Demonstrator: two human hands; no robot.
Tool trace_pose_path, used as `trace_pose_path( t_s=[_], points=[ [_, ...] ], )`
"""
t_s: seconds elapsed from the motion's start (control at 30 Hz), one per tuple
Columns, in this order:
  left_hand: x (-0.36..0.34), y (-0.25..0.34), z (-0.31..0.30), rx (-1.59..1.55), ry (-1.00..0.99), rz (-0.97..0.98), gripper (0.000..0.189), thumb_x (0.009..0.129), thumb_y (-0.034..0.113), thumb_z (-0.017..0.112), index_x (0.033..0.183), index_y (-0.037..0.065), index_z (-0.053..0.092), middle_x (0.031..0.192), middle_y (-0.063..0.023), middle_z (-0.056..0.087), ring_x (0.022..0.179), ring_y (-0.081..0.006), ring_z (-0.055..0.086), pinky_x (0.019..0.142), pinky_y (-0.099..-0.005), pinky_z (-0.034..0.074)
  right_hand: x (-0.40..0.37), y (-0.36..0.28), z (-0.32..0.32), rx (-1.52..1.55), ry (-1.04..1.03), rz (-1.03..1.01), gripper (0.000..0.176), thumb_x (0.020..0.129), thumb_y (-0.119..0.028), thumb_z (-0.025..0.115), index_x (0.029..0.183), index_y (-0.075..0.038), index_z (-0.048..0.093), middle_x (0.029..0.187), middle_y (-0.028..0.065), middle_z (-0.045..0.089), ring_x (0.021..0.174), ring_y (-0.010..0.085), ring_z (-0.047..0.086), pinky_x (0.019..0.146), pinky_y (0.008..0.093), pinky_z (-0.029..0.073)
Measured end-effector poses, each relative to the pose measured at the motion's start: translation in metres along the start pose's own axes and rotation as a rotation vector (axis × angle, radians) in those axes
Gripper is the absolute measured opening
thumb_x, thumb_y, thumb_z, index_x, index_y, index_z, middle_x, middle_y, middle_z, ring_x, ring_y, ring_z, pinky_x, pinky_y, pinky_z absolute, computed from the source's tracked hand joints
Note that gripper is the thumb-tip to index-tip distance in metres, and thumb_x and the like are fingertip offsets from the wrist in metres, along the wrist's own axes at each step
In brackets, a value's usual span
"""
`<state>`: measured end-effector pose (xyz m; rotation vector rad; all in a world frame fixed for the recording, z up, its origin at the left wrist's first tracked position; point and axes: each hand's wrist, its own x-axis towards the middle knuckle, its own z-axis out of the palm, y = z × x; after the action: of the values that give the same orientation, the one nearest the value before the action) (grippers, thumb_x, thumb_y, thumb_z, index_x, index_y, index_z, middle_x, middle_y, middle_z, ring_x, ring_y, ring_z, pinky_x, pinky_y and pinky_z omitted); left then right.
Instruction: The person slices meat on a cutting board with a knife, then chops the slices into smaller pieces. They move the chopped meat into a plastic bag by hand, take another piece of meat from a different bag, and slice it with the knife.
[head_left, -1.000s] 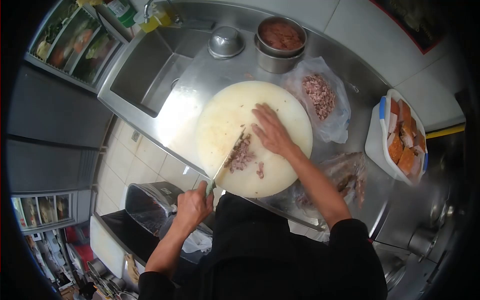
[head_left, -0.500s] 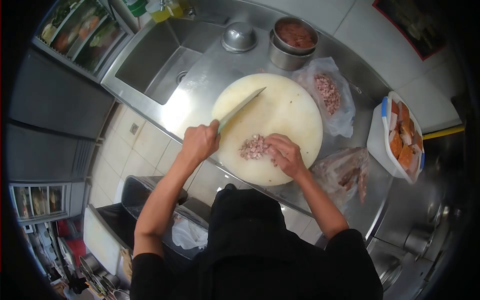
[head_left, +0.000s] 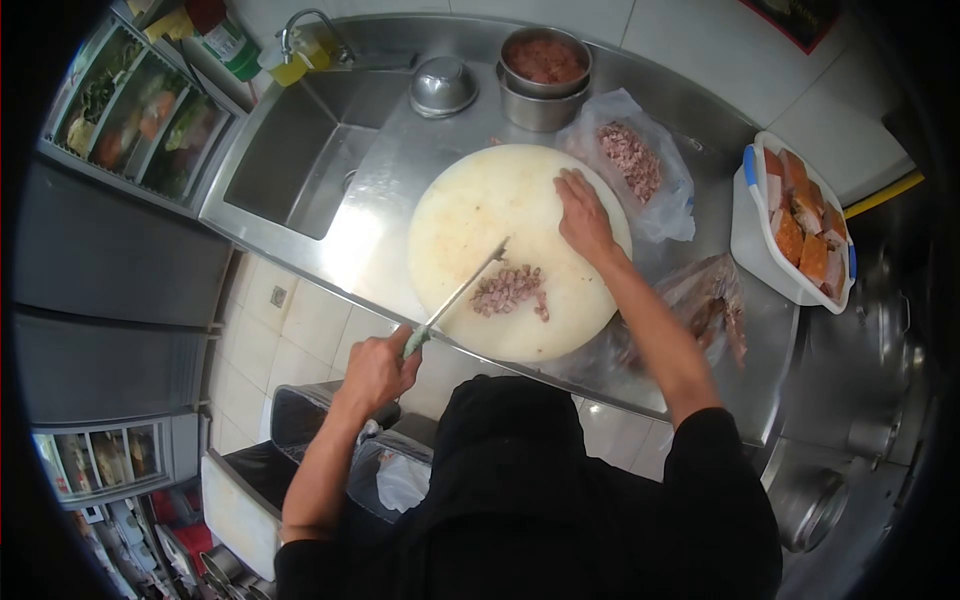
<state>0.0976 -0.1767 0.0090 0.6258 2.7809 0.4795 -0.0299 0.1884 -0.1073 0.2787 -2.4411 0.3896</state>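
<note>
My left hand (head_left: 378,372) is wrapped round the pale green handle of a long knife (head_left: 462,292) at the near left edge of the round white cutting board (head_left: 450,220). The blade points up and right over the board, beside a small heap of diced pinkish meat (head_left: 507,290). On the far right part of the board, my right hand (head_left: 583,212) lies with its fingers stretched out and holds nothing. Right of the board is a clear plastic bag (head_left: 672,215) with chopped meat (head_left: 630,162) in it.
A white tub (head_left: 757,240) of browned meat slabs stands at the right. Nearer lies a bag with meat pieces (head_left: 715,315). Stacked metal pots (head_left: 545,112) and an upturned metal bowl (head_left: 441,86) are at the back, with a sink (head_left: 290,180) at left.
My right hand has left the diced meat and moved to the board's far right. My left hand has drawn the knife nearer, its tip now beside the meat. The view has shifted slightly.
</note>
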Motion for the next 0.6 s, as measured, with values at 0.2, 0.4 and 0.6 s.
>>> trace_pose_path(
  t_s=[0.2,0.4,0.6],
  points=[
    [-0.040,0.002,0.015,-0.911,-0.071,-0.403,0.019,0.094,0.017,0.061,0.097,0.000,0.068,0.068,-0.0036,0.063,0.053,-0.0150,0.057,0.051,-0.0319,0.045,-0.038,-0.061,-0.048,0.662,-0.502,0.253,0.030,0.083,0.001,0.063,0.113,0.001,0.069,0.120,0.0182,0.067,0.117,0.0344,0.060,0.097,0.0408,0.050],
    [-0.052,0.009,0.036,-1.255,-0.115,-0.538,0.019,0.097,0.015,0.060,0.095,-0.001,0.069,0.068,-0.0041,0.063,0.052,-0.0105,0.055,0.047,-0.0271,0.043,-0.032,-0.076,-0.053,0.638,-0.171,0.187,0.029,0.084,-0.013,0.075,0.111,0.000,0.071,0.116,0.0181,0.068,0.109,0.0340,0.064,0.094,0.0399,0.051],
    [-0.047,0.023,0.029,-1.366,-0.163,-0.529,0.019,0.097,0.016,0.062,0.095,-0.003,0.068,0.066,-0.0053,0.062,0.050,-0.0117,0.055,0.044,-0.0274,0.044,-0.023,-0.108,-0.046,0.678,-0.296,0.202,0.032,0.077,-0.022,0.082,0.102,-0.003,0.073,0.107,0.0145,0.069,0.104,0.0313,0.063,0.090,0.0394,0.052]
  ],
)
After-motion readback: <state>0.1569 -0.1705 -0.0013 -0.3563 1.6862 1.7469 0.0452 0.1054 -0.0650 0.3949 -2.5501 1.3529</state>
